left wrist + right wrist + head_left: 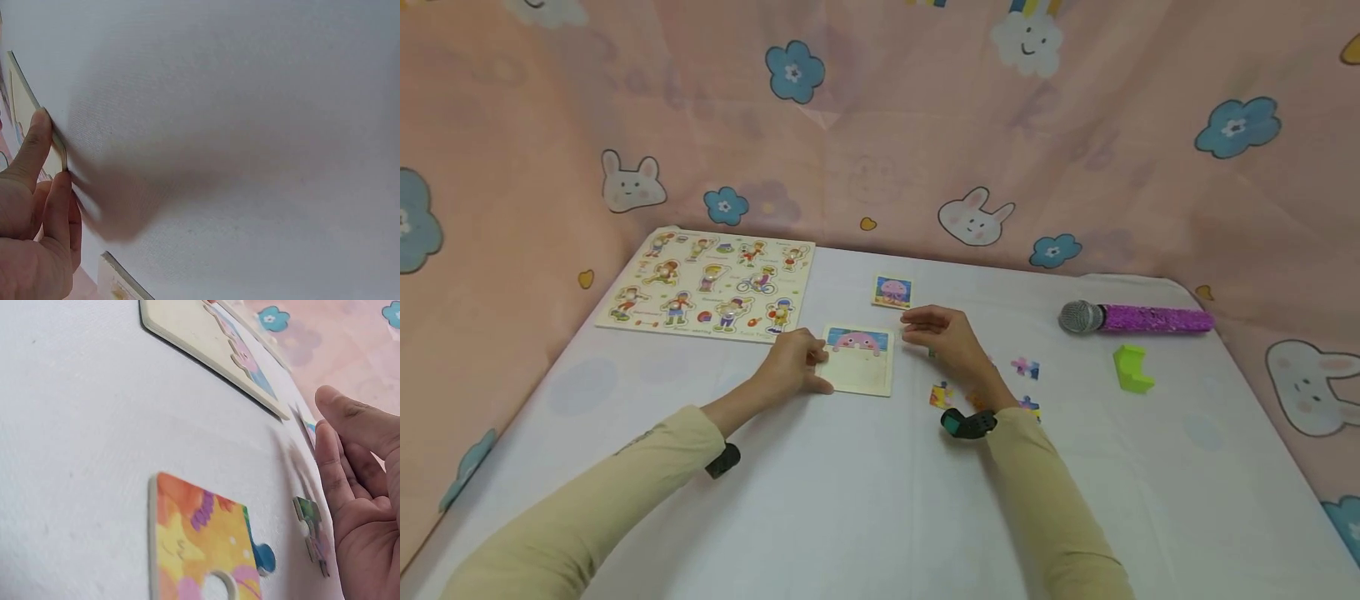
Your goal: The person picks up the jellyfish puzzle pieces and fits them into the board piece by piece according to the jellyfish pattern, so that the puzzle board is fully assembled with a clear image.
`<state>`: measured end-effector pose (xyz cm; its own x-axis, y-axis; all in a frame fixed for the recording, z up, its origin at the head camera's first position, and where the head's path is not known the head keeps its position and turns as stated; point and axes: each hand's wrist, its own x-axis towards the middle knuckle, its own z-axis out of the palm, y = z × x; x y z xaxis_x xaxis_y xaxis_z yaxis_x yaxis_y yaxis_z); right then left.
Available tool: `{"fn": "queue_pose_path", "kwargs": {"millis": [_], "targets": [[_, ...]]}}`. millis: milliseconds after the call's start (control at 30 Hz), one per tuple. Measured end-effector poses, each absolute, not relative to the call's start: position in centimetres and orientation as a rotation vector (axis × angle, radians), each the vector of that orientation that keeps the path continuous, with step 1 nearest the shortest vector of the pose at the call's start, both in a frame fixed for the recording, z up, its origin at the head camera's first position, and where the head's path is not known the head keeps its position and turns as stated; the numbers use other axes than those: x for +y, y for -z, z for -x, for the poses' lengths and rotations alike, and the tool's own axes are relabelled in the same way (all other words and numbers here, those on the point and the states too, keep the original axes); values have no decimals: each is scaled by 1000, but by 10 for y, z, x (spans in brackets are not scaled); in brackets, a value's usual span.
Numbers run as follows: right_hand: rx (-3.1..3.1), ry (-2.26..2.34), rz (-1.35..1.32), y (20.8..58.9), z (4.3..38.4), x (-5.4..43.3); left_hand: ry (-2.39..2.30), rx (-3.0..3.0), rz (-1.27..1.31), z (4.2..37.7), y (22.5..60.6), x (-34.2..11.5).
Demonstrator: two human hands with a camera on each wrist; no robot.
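Note:
My left hand (792, 364) holds the left side of a square wooden puzzle board (859, 379), with its thumb at the near corner. In the left wrist view, the thumb and fingers are at the edge of that board (22, 103). A pink and blue picture strip (856, 340) fills the board's upper part; bare wood shows below it. My right hand (951, 337) hovers past the board's right edge, holding nothing, its thumb and forefinger close together in the right wrist view. Under and beside it lie several loose jigsaw pieces, including a yellow and orange one (197, 534).
A small pink jellyfish picture card (892, 292) lies behind the board. At the back left is a large wooden puzzle (703, 283) of sporting figures. On the right lie a microphone (1135, 318) with a glittery purple handle and a green block (1131, 369).

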<state>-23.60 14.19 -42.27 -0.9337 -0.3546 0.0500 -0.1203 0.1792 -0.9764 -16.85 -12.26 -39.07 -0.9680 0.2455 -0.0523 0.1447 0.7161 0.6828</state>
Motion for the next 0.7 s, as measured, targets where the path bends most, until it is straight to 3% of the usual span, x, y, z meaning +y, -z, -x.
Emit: {"fn": "queue_pose_path", "kwargs": {"millis": [700], "targets": [[2427,1796,400,412,231,219,-1197,2781,-375,166,398,-126]]}}
